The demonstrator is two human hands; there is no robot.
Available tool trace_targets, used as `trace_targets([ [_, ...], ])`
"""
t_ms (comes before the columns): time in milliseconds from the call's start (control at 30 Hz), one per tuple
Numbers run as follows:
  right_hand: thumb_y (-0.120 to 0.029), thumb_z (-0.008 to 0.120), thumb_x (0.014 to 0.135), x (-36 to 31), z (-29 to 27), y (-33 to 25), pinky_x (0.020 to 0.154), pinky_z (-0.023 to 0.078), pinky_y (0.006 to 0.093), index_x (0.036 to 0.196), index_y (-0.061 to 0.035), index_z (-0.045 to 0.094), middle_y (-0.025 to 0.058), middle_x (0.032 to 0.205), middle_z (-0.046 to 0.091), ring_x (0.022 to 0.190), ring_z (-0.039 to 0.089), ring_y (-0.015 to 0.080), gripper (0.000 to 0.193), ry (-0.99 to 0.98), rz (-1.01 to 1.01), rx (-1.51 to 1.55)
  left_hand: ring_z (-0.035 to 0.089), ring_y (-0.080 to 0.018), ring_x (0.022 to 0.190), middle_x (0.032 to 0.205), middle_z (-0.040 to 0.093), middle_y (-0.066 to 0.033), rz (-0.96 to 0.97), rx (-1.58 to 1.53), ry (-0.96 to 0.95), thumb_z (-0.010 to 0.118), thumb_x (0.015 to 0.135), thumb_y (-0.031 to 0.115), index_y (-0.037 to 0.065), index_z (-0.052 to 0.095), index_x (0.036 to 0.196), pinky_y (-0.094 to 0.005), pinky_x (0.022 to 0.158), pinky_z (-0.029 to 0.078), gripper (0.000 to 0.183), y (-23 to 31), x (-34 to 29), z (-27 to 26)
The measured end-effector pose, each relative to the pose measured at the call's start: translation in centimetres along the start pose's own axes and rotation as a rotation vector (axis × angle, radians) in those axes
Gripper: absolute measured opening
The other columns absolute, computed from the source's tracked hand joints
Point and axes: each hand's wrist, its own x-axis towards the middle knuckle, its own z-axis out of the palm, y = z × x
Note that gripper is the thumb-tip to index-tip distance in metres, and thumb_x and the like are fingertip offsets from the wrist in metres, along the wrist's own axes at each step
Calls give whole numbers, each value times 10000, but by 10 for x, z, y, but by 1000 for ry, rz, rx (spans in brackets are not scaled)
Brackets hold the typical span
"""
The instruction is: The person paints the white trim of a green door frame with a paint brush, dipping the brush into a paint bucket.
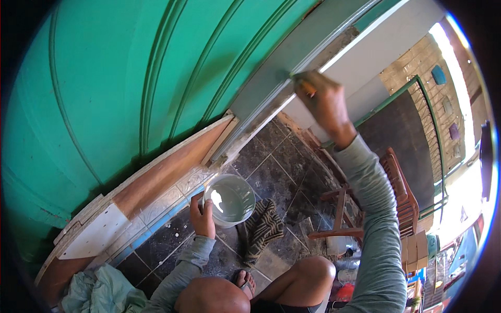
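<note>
Head feed, viewed from my remote station. Right hand: fingers closed round a small tool; I see only an orange part of it, the rest being covered by the fingers. Its working end reaches the grey door frame, but that spot is too blurred for me to name the tool's kind or confirm contact.

Left hand: grasping the pale bucket at its left side, thumb near the rim; I cannot make out all the fingers. The bucket is low in front of the person, open side facing my camera. A bright glare inside hides part of the greyish contents; level not readable. Its underside is out of my sight, so I cannot tell whether it rests on the tiled floor or is held up.

Just right of the bucket, a patterned cloth lies crumpled. A pale green cloth is cut off by the lower edge. The clutter beyond the right knee is partly masked by the right sleeve; I cannot sort it.
</note>
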Motion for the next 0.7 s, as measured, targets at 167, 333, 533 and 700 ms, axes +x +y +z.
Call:
trace_targets([
  [167, -94, 709, 810, 44, -73, 25, 613, 566, 315, 952, -87, 669, 50, 855, 689, 654, 676, 203, 148, 168, -78, -253, 565, -225, 1006, 1152, 595, -150, 54, -27, -33, 534, 897, 139, -14, 539, 1204, -367, 899, 438, 343, -12, 4, 7],
  [333, -91, 693, 813, 33, -79, 34, 563, 543, 302, 955, -101, 644, 52, 811, 646, 665, 663, 163, 151, 152, -181, -447, 562, -232, 1002, 1152, 591, -160, 98, -87, -46, 519, 908, 152, -18, 537, 1192, -364, 901, 438, 331, -10, 3, 10],
  [533, -75, 629, 813, -29, 16, -9, 556, 557, 272, 891, -100, 590, 66, 804, 600, 685, 627, 144, 91, -131, -332, -285, 564, -212, 967, 1117, 597, -143, 42, -99, -43, 525, 907, 157, -15, 546, 1192, -352, 871, 447, 334, -11, 2, 7],
  [700, -60, 651, 824, 18, -33, 12, 604, 557, 296, 919, -71, 626, 32, 838, 642, 696, 643, 171, 98, -154, -178, -421, 566, -187, 914, 1078, 605, -128, 76, -111, -11, 525, 908, 164, -7, 548, 1182, -331, 830, 454, 324, -6, -1, 2],
])
